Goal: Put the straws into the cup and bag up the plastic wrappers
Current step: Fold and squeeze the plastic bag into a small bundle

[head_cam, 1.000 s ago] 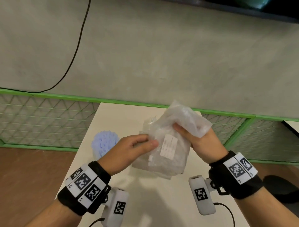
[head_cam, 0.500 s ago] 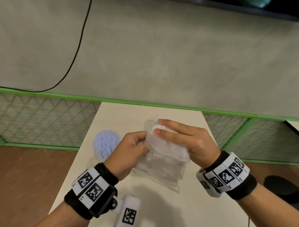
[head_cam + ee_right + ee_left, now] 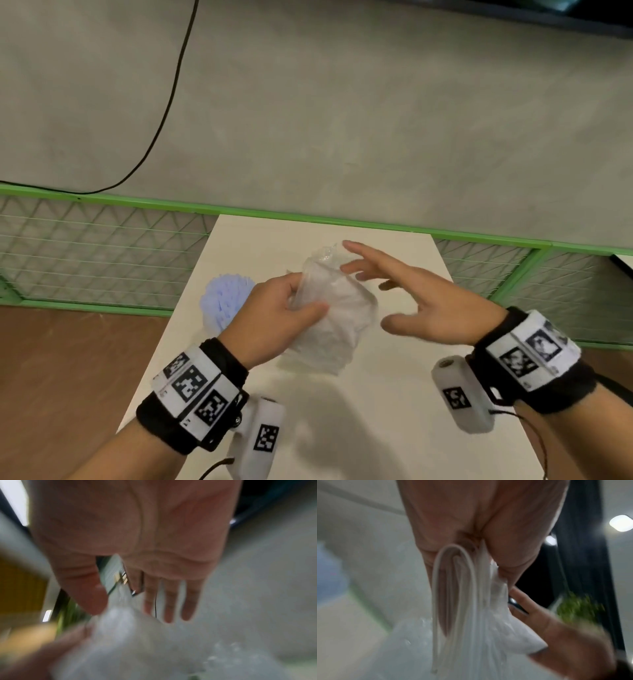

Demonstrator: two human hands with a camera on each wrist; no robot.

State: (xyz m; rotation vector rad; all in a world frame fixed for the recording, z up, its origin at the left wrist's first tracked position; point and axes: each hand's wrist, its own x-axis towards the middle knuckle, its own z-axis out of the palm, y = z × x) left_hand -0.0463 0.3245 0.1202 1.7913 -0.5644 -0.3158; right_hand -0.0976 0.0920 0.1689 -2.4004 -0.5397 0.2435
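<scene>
A clear plastic bag (image 3: 334, 315) stuffed with crumpled wrappers hangs over the white table (image 3: 394, 411). My left hand (image 3: 291, 306) pinches its left edge between thumb and fingers; in the left wrist view the folded bag (image 3: 467, 615) runs down from that hand (image 3: 488, 561). My right hand (image 3: 394, 294) is spread flat just right of the bag, its fingertips near the bag's top. The right wrist view shows those straight fingers (image 3: 169, 601) above the blurred bag (image 3: 137, 642). A cup of pale blue straws (image 3: 224, 303) stands at the table's left edge, partly behind my left hand.
A green-framed mesh fence (image 3: 102, 253) runs behind the table, with a grey wall (image 3: 342, 120) beyond it. A black cable (image 3: 164, 113) hangs down the wall at the left. Brown floor (image 3: 68, 377) lies left of the table.
My right hand pressed the wrappers down into the bag, then let go and drew back to the right with fingers spread. My left hand has kept its hold on the bag.
</scene>
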